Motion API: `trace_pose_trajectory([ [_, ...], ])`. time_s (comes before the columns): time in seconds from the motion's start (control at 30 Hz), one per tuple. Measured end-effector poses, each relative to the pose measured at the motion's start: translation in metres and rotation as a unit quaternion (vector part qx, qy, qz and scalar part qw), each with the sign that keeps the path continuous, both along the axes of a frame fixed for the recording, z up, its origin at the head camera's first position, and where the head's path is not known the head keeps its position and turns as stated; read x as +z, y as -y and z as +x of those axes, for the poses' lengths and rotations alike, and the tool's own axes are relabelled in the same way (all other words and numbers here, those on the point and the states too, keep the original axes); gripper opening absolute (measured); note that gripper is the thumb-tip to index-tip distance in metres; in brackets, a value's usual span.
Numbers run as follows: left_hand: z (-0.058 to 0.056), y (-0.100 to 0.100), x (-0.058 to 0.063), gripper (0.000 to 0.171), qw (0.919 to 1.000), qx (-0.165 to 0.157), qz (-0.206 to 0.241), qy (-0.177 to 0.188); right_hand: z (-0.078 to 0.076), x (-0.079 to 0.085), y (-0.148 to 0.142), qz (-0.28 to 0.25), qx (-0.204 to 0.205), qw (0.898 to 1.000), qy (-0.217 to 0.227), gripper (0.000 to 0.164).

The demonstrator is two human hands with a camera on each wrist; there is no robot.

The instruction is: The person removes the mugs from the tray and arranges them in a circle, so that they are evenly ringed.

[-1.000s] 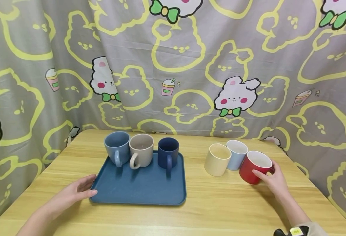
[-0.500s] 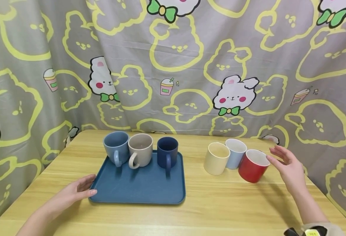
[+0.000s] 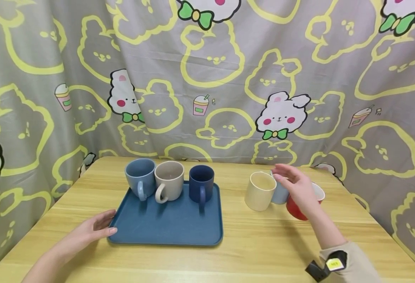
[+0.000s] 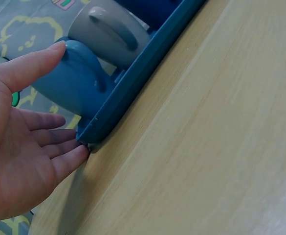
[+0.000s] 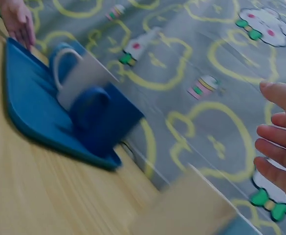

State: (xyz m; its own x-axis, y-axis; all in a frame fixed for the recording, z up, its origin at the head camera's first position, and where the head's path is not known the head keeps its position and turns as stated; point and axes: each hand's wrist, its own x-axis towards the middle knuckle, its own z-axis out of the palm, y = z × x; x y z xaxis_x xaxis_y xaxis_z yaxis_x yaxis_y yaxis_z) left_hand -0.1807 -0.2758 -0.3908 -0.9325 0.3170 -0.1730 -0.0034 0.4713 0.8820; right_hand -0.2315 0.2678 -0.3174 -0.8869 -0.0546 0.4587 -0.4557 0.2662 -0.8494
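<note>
At the left end of the blue tray (image 3: pixel 165 228), my left hand (image 3: pixel 90 230) rests with relaxed fingers, its fingertips touching or very near the tray's edge. My right hand (image 3: pixel 297 188) hovers above the mugs at the right, fingers loosely extended and holding nothing. Beneath and behind it are the light blue mug (image 3: pixel 279 195) and the red mug (image 3: pixel 296 210), both partly hidden. Just left of its fingertips stands the pale yellow mug (image 3: pixel 260 192). Along the tray's back side are a greyish-blue mug (image 3: pixel 136 177), a beige mug (image 3: pixel 173 182) and a navy mug (image 3: pixel 200 182), handles facing me.
All of this sits on a light wooden table (image 3: pixel 257 247). Behind the table hangs a grey patterned curtain (image 3: pixel 225 86), close to its back edge. Bare wood lies between the tray and the yellow mug. A dark device with a yellow label (image 3: pixel 334 263) is on my right sleeve.
My right hand has let go of the red mug, drawn back to its right, then swung left over the red and light blue mugs. My left hand has stayed by the tray.
</note>
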Motion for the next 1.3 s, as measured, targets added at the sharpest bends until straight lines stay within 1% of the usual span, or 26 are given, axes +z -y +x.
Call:
trace_pose_trajectory([
  [0.1, -0.001, -0.001, 0.002, 0.074, 1.0, 0.005, 0.004, 0.005, -0.005, -0.003, 0.022, 0.023, 0.013, 0.999, 0.027, 0.036],
  [0.2, -0.001, -0.002, 0.003, 0.075, 1.0, 0.004, 0.005, 0.004, -0.011, -0.009, 0.043, 0.024, 0.036, 0.998, 0.054, 0.038],
  [0.4, -0.002, -0.002, 0.003, 0.075, 1.0, 0.004, -0.004, 0.006, -0.019, -0.029, 0.078, 0.005, 0.082, 0.991, 0.103, 0.039],
  [0.47, -0.002, -0.002, 0.002, 0.074, 1.0, 0.001, -0.006, 0.002, -0.022, -0.035, 0.088, -0.001, 0.098, 0.988, 0.119, 0.039],
  [0.63, -0.002, 0.0, 0.0, 0.071, 0.9999, -0.007, -0.011, -0.01, -0.03, -0.053, 0.113, 0.001, 0.134, 0.981, 0.144, 0.04],
  [0.7, -0.002, 0.0, 0.0, 0.071, 0.9999, -0.002, -0.013, -0.005, -0.032, -0.06, 0.121, 0.006, 0.141, 0.978, 0.151, 0.04],
  [0.87, -0.002, -0.001, 0.001, 0.072, 1.0, -0.001, -0.008, 0.003, -0.035, -0.074, 0.138, -0.007, 0.162, 0.968, 0.191, 0.039],
  [0.97, -0.001, -0.002, 0.0, 0.071, 1.0, -0.005, -0.006, 0.001, -0.034, -0.08, 0.144, -0.023, 0.181, 0.959, 0.217, 0.04],
  [1.17, 0.0, -0.001, -0.001, 0.071, 1.0, 0.001, -0.007, 0.001, -0.032, -0.084, 0.156, -0.058, 0.226, 0.946, 0.224, 0.039],
  [1.23, 0.001, -0.001, -0.001, 0.07, 1.0, 0.001, -0.006, -0.001, -0.031, -0.084, 0.159, -0.071, 0.227, 0.946, 0.221, 0.037],
  [1.3, 0.001, -0.001, -0.001, 0.07, 1.0, 0.002, -0.003, 0.0, -0.03, -0.084, 0.161, -0.087, 0.217, 0.946, 0.226, 0.035],
])
